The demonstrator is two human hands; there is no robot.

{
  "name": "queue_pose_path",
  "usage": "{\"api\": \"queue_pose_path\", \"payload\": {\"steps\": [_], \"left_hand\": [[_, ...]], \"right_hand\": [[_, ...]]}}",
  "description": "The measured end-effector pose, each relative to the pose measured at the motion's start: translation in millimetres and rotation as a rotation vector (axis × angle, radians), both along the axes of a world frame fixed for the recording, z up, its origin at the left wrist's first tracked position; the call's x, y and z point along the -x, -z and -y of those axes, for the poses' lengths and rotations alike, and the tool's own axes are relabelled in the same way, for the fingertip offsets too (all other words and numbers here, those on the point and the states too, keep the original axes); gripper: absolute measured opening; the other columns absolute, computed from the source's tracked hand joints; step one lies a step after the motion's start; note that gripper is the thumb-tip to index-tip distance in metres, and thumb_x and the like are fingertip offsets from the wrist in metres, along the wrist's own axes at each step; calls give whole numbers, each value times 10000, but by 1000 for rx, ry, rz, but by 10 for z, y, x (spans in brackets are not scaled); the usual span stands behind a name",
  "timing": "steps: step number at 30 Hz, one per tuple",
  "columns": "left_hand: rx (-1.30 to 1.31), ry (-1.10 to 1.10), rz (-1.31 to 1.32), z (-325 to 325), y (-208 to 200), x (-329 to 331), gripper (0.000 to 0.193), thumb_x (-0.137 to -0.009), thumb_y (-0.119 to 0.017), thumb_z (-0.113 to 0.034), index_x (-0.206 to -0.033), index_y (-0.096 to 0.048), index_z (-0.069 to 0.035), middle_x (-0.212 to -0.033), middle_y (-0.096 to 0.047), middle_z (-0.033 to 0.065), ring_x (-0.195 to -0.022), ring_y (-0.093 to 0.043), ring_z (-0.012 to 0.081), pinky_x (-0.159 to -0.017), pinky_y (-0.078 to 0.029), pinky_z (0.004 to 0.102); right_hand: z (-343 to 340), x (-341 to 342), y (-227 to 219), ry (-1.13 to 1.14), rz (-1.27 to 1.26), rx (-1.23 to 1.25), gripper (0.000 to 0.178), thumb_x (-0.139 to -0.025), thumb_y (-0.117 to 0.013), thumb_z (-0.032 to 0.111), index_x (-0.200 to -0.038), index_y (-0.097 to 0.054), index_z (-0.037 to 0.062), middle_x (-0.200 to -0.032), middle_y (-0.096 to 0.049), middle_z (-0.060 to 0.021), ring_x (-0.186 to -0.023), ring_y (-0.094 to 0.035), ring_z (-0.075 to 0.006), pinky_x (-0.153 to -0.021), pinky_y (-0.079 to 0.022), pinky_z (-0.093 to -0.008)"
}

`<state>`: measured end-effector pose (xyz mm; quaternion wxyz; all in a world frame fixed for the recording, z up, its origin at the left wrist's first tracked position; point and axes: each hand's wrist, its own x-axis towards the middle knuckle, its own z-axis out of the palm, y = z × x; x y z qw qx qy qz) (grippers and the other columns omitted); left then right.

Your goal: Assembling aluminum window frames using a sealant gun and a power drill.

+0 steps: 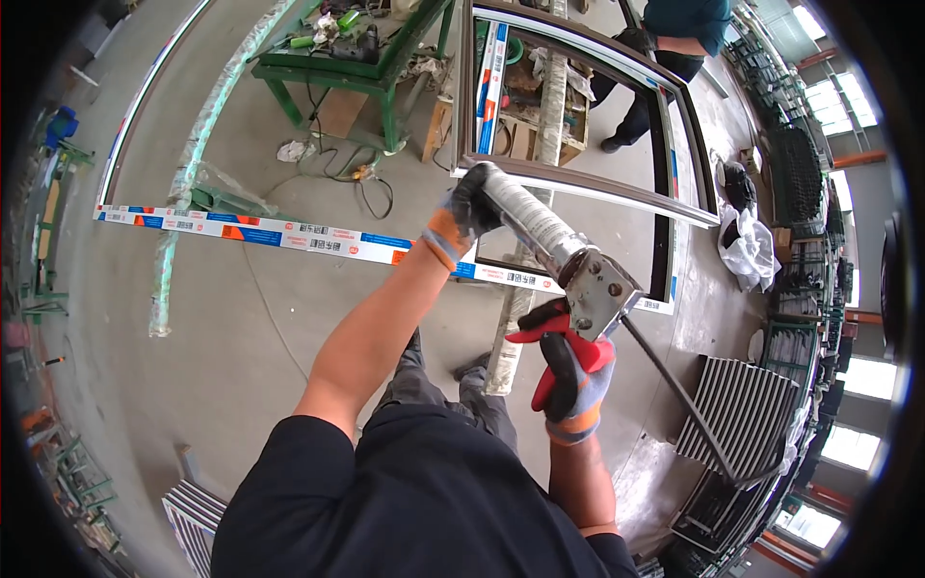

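I hold a caulking gun (554, 246) loaded with a silver cartridge (525, 214), slanting across the space before my chest. My left hand (472, 207), in a grey, black and orange work glove, is closed around the far end of the cartridge, so the nozzle is hidden. In the same kind of glove, my right hand (574, 380) is closed on the red grip below the gun's metal end plate (599, 292). A long bent rod (679, 400) sticks out of the gun toward the lower right. Just beyond my hands lies a brown window frame (578, 183).
A large frame with printed protective film (332, 239) spans ahead, resting across wrapped bars (183, 193). A green workbench (328, 72) with tools stands at the far side. Another person (674, 48) is at the far right. Slatted stacks (737, 409) and plastic-wrapped items (747, 250) line the right.
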<state>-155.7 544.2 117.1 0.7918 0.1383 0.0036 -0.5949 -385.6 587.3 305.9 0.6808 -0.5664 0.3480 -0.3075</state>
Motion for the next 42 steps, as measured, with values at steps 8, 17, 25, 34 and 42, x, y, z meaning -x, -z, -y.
{"api": "queue_pose_path", "payload": {"steps": [8, 17, 25, 34, 42], "left_hand": [[-549, -314, 222, -1102, -175, 725, 314, -834, -683, -300, -1063, -592, -106, -959, -645, 58, -790, -653, 179, -608, -547, 303], [-630, -383, 543, -946, -157, 2213, 246, -964, -473, -169, -1144, -524, -10, -1006, -608, 109, -918, -641, 197, -758, -564, 320], [-547, -365, 540, 62, -548, 3576, 310, -842, -706, -220, -1029, -584, -5, -845, -625, 50, -685, -634, 134, -592, -562, 272], [-473, -296, 831, 458, -773, 4008, 430, -828, -733, -274, -1083, -550, 21, -860, -622, 51, -716, -640, 129, -607, -535, 242], [-455, -127, 516, 1037, -507, 3522, 347, -869, -682, -260, -1106, -571, -31, -908, -624, 47, -768, -653, 146, -647, -561, 292]], "right_hand": [[455, 977, 609, -216, -60, -191, 410, -816, -545, 127, -1152, -535, -108, -1017, -641, -224, -934, -648, -312, -770, -551, -403], [513, 2647, 1278, -164, 290, -399, 926, -824, -230, 805, -1008, -564, -39, -537, -520, -97, -380, -471, -199, -365, -381, -298], [942, 3982, 1167, 210, 468, -492, 730, -914, -342, 635, -1207, -481, -19, -668, -582, -135, -371, -474, -204, -349, -379, -282], [1356, 4446, 1311, 262, 468, -435, 494, -964, -352, 378, -1272, -412, -3, -989, -608, -216, -325, -430, -198, -266, -356, -283], [1788, 4039, 1170, 317, 244, -145, 508, -966, -338, 366, -1295, -365, -20, -952, -637, -239, -311, -431, -187, -266, -353, -272]]}}
